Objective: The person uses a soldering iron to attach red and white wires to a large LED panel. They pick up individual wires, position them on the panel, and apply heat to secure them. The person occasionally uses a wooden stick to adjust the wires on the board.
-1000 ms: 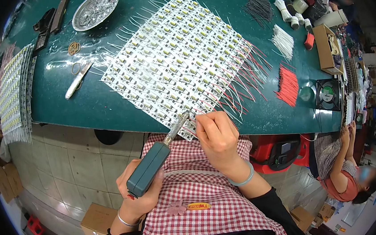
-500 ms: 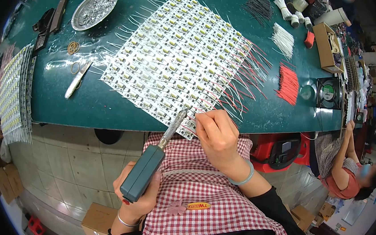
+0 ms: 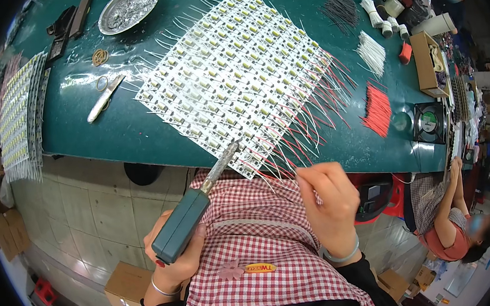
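My left hand (image 3: 189,257) is closed around the dark green handle of a soldering iron (image 3: 181,225). Its metal tip points up and right, over the near corner of a white circuit board panel (image 3: 196,93) covered in rows of yellow parts. Thin white wires stick out along the panel's far left side, and red and white wires (image 3: 311,115) along its right side. My right hand (image 3: 332,201) is off the table's front edge, right of the panel's near corner. Its fingers are curled together; whatever they may hold is too small to see.
Scissors (image 3: 101,104), tan rings (image 3: 100,57) and a metal dish (image 3: 127,10) lie left of the panel. To the right are piles of black wires (image 3: 339,8), white wires (image 3: 371,53) and red wires (image 3: 377,109), plus a small fan (image 3: 429,122). Another person (image 3: 446,223) sits at the right.
My right hand has drawn away from the panel's near corner, moving right and toward me. The soldering iron has shifted slightly left, its tip staying by that corner.
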{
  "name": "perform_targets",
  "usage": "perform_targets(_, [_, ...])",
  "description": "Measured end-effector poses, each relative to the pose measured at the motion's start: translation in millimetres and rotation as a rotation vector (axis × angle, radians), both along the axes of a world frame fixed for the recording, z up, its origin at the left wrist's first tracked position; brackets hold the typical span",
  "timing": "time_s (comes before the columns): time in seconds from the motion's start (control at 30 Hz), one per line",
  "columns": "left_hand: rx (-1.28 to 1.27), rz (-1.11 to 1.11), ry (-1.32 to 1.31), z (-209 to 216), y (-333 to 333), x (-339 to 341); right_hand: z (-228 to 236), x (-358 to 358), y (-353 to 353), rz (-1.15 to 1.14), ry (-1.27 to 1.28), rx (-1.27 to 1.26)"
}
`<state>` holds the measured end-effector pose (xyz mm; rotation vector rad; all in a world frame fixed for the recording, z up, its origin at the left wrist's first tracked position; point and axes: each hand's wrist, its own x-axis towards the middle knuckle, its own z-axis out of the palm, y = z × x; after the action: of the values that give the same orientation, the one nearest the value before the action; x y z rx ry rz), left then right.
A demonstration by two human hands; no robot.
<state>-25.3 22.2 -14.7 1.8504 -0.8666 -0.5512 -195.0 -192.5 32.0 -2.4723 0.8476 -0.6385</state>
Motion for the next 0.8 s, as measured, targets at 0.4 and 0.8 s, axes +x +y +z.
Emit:
perform_targets(0.4, [0.021,-0.002,-0.015,9.7,-0.3,-2.3,-71.8,43.4,13.0,0.051,-0.184,0.034])
perform_targets(0.8, [-0.029,-0.006,-0.028,7.9,-8.4,-2.7,-72.7,46.6,13.9,0.04,-0.15,-0.034])
